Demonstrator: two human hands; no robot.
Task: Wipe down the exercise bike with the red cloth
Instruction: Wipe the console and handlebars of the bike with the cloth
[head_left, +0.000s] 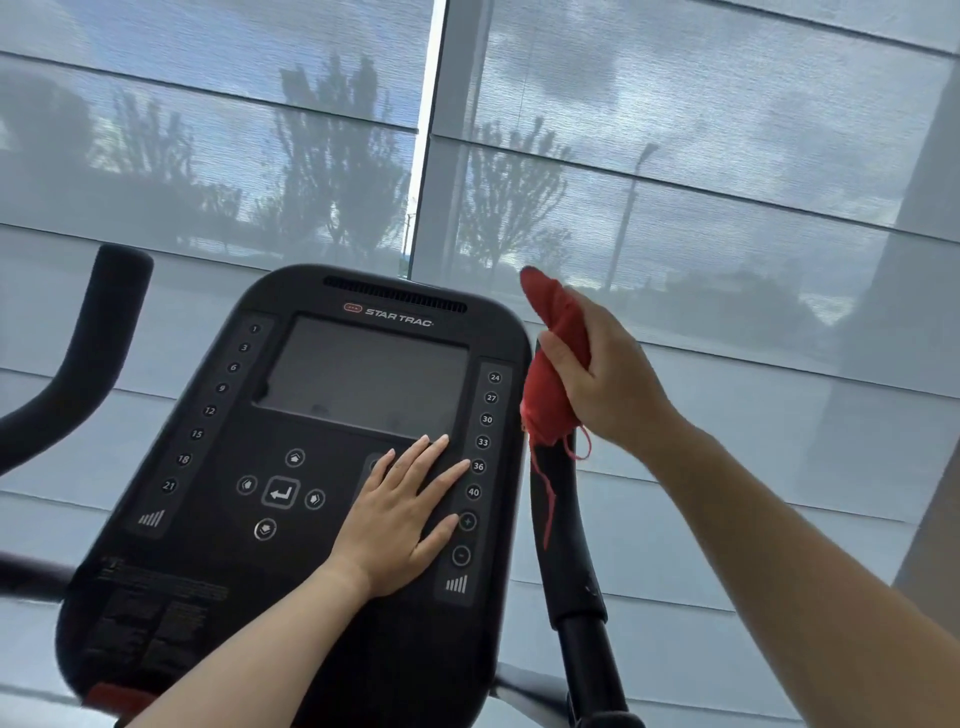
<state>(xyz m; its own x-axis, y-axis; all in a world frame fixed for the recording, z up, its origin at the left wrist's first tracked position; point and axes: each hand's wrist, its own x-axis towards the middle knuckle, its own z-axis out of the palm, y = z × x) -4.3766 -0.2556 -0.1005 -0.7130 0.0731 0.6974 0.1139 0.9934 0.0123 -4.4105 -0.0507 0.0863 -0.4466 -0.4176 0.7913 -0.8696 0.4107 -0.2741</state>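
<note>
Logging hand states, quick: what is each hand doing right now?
Left hand: open, flat on the console.
Right hand: closed around the red cloth.

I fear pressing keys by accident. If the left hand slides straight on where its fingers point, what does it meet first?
Probably the lower right corner of the screen: the left hand lies flat just below it, fingers pointing up-right. Its index fingertip touches button 36.

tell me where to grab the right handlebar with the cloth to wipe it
Likely its upper end, coming from the right: the right handlebar is a round, near-upright bar with the console close on its left, and the right hand holds the red cloth there.
</note>
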